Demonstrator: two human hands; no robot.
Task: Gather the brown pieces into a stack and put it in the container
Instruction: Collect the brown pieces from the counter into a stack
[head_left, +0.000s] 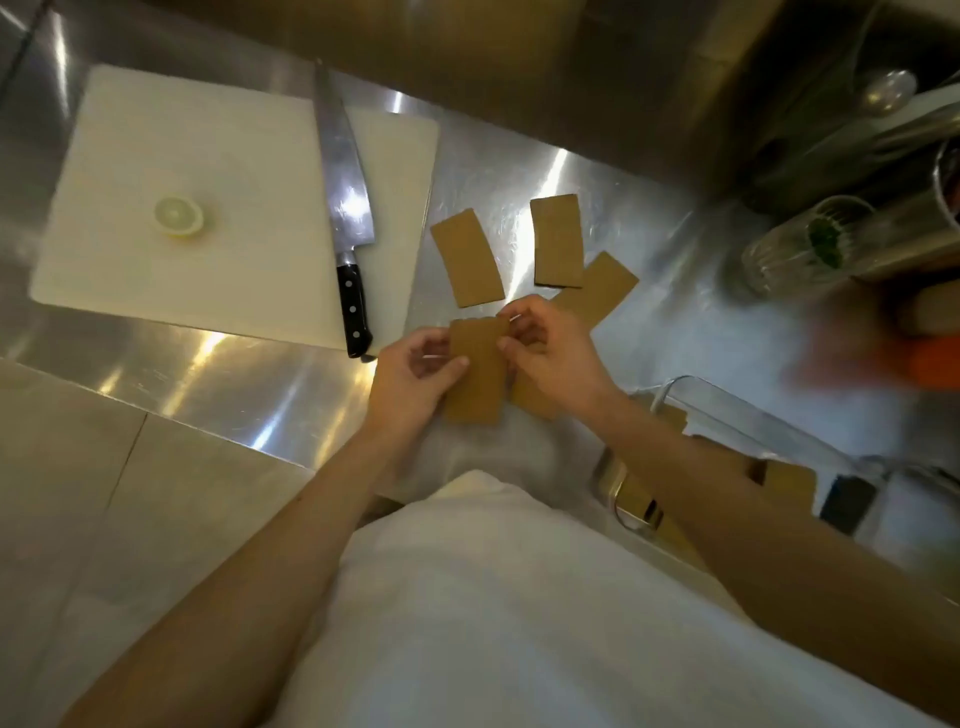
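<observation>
Several flat brown rectangular pieces lie on the steel counter. My left hand (415, 376) grips one brown piece (478, 374) by its left edge, above the counter's front edge. My right hand (550, 353) pinches the top right corner of that same piece. Another brown piece (532, 400) shows partly under my right hand. Three more lie flat beyond my hands: a left piece (467, 257), a middle piece (557, 240) and a slanted right piece (597, 288). A clear plastic container (753, 415) at the right holds more brown pieces (784, 483), partly hidden by my right forearm.
A white cutting board (156, 156) on the left carries half a lemon (179, 216) and a large chef's knife (343, 208) with a black handle. Glass jars and metal vessels (831, 244) crowd the far right. A sink with a ladle (883, 93) sits at the top right.
</observation>
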